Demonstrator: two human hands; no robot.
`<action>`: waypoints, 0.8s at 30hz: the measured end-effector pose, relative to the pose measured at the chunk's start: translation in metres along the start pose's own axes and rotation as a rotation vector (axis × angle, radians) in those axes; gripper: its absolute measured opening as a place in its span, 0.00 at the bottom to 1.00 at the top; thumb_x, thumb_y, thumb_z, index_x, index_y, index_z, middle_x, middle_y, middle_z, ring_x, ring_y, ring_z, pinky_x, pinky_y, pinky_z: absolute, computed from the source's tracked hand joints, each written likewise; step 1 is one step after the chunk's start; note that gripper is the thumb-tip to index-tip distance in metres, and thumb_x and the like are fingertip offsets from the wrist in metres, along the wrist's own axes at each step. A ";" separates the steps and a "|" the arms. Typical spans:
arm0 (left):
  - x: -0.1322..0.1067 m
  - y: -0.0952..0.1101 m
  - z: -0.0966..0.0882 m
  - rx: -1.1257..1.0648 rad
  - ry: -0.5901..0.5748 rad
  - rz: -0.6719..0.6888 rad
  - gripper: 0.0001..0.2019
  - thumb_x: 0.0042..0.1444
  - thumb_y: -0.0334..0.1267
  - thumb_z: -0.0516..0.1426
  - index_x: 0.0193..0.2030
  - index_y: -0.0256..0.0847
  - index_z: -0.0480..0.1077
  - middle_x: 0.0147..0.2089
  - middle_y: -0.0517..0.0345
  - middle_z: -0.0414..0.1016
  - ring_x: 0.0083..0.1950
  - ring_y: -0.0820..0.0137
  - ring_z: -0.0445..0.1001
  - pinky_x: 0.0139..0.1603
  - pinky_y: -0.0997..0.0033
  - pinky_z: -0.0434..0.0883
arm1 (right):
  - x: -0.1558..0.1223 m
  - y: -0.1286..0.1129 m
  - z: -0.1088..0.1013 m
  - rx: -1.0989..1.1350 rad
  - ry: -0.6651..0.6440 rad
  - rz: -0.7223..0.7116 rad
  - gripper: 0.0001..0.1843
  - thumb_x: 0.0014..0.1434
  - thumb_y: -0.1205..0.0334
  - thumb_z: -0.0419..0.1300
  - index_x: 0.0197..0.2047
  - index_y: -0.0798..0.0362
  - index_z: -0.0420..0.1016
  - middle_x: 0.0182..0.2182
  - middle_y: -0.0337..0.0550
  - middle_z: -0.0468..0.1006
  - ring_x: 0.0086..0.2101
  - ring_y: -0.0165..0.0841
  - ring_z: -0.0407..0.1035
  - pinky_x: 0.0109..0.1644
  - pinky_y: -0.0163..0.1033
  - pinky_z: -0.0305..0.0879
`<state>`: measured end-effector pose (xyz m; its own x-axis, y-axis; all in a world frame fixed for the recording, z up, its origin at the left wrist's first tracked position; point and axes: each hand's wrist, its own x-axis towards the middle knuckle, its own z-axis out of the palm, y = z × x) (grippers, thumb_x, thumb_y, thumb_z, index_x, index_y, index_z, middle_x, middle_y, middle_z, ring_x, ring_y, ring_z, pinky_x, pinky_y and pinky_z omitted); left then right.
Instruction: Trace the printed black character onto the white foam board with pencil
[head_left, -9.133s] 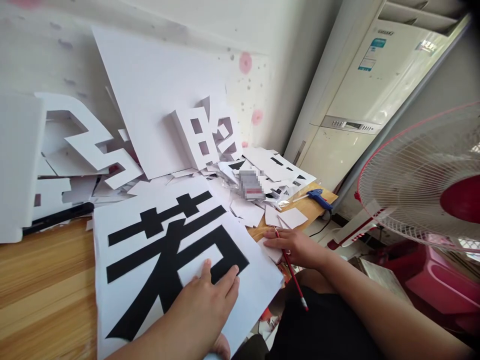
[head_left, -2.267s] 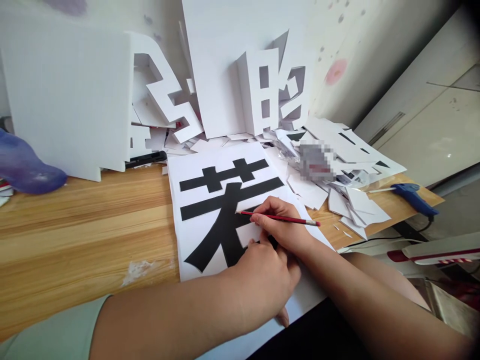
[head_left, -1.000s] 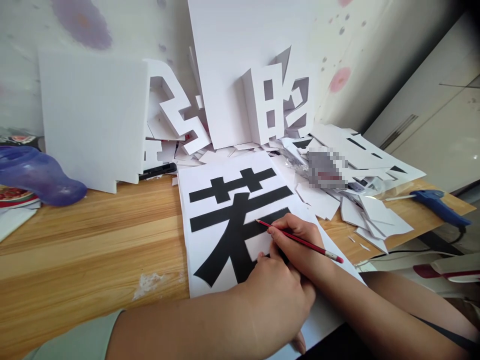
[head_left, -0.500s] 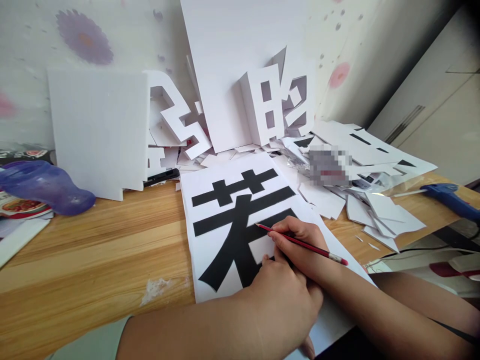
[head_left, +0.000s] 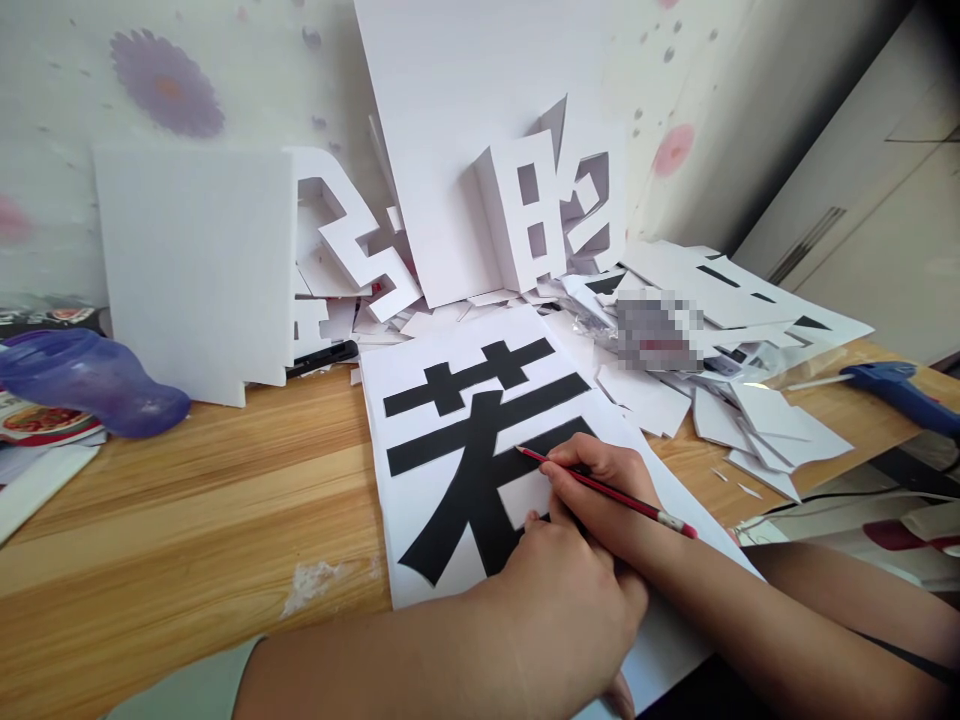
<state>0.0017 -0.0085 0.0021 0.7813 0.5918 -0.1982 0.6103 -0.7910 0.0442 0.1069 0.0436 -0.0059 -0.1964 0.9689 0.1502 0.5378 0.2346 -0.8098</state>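
A black cut-out of a large Chinese character point(head_left: 480, 490) lies on a white board point(head_left: 379, 500) on the table. My right hand point(head_left: 600, 480) holds a red and black pencil point(head_left: 600, 485) in a writing grip, its tip just at the upper edge of the boxed part of the character. Crossing under the right hand, my left hand point(head_left: 574, 575) rests on the lower part of the cut-out and board, its thumb apart from the fingers. Some of its fingers are hidden under the right hand. The character's lower right is covered by both hands.
White three-dimensional characters point(head_left: 532, 210) stand at the back beside upright white panels point(head_left: 195, 270). Scraps point(head_left: 645, 395) lie to the right, with a blue glue gun point(head_left: 900, 395) beyond. At left sits a purple translucent object point(head_left: 97, 380); a black cutter point(head_left: 322, 357) lies beside the panel.
The pencil tip has shifted very slightly to the right along the character's edge. My left hand stays in place on the board.
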 end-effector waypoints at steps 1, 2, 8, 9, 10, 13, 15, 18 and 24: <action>0.001 0.000 -0.001 -0.005 -0.016 -0.001 0.42 0.44 0.66 0.58 0.57 0.33 0.64 0.55 0.25 0.67 0.56 0.31 0.64 0.45 0.35 0.67 | 0.000 -0.001 -0.001 -0.007 0.012 0.005 0.07 0.56 0.61 0.56 0.28 0.51 0.74 0.26 0.36 0.76 0.27 0.29 0.69 0.27 0.32 0.62; 0.001 0.000 -0.003 -0.016 -0.035 0.001 0.43 0.43 0.66 0.58 0.58 0.33 0.64 0.56 0.25 0.66 0.57 0.31 0.63 0.46 0.35 0.67 | -0.001 -0.001 -0.001 -0.012 0.025 0.010 0.08 0.56 0.61 0.56 0.28 0.51 0.74 0.26 0.36 0.76 0.27 0.29 0.69 0.27 0.32 0.62; 0.000 0.000 -0.018 -0.032 -0.127 -0.003 0.45 0.44 0.65 0.58 0.60 0.30 0.62 0.57 0.24 0.65 0.61 0.31 0.57 0.49 0.38 0.67 | -0.003 0.003 0.000 -0.035 0.109 0.051 0.09 0.54 0.59 0.56 0.28 0.51 0.74 0.23 0.37 0.76 0.25 0.30 0.69 0.25 0.33 0.62; -0.001 0.000 -0.019 -0.028 -0.124 -0.002 0.45 0.44 0.65 0.58 0.61 0.30 0.61 0.58 0.24 0.64 0.62 0.30 0.55 0.49 0.38 0.67 | -0.003 0.004 0.001 -0.038 0.118 0.059 0.09 0.54 0.59 0.56 0.27 0.51 0.74 0.22 0.37 0.75 0.24 0.31 0.69 0.25 0.33 0.62; -0.001 0.000 -0.019 -0.027 -0.120 0.000 0.45 0.45 0.65 0.58 0.61 0.30 0.60 0.59 0.23 0.62 0.63 0.30 0.54 0.50 0.38 0.67 | -0.003 0.004 0.001 -0.040 0.127 0.064 0.09 0.54 0.58 0.56 0.27 0.51 0.74 0.22 0.37 0.75 0.24 0.31 0.69 0.25 0.34 0.61; -0.002 0.000 -0.018 -0.038 -0.115 -0.010 0.46 0.44 0.65 0.58 0.62 0.31 0.59 0.61 0.22 0.59 0.64 0.28 0.50 0.51 0.35 0.65 | -0.003 0.006 0.001 -0.045 0.152 0.064 0.09 0.54 0.57 0.56 0.27 0.50 0.74 0.22 0.37 0.76 0.25 0.31 0.69 0.24 0.33 0.61; -0.001 -0.001 -0.017 -0.049 -0.125 -0.021 0.47 0.43 0.65 0.59 0.62 0.31 0.59 0.61 0.22 0.58 0.64 0.26 0.49 0.51 0.34 0.65 | -0.004 0.007 0.000 -0.044 0.159 0.058 0.09 0.54 0.58 0.56 0.27 0.50 0.73 0.23 0.36 0.76 0.25 0.31 0.69 0.25 0.33 0.61; 0.000 -0.001 -0.014 -0.051 -0.106 -0.021 0.48 0.42 0.64 0.60 0.63 0.32 0.58 0.61 0.21 0.58 0.63 0.25 0.50 0.48 0.35 0.68 | -0.004 0.009 -0.002 -0.043 0.170 0.052 0.09 0.55 0.58 0.56 0.28 0.50 0.73 0.23 0.36 0.76 0.25 0.30 0.69 0.25 0.33 0.61; 0.000 0.000 -0.013 -0.047 -0.111 -0.019 0.49 0.42 0.65 0.59 0.64 0.31 0.55 0.62 0.19 0.55 0.62 0.25 0.51 0.48 0.33 0.67 | -0.006 0.014 -0.003 -0.051 0.197 0.018 0.09 0.56 0.58 0.56 0.28 0.50 0.73 0.24 0.35 0.76 0.26 0.29 0.69 0.27 0.34 0.61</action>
<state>0.0035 -0.0065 0.0147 0.7518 0.5836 -0.3069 0.6324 -0.7700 0.0852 0.1182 0.0414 -0.0164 -0.0252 0.9685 0.2478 0.5814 0.2159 -0.7845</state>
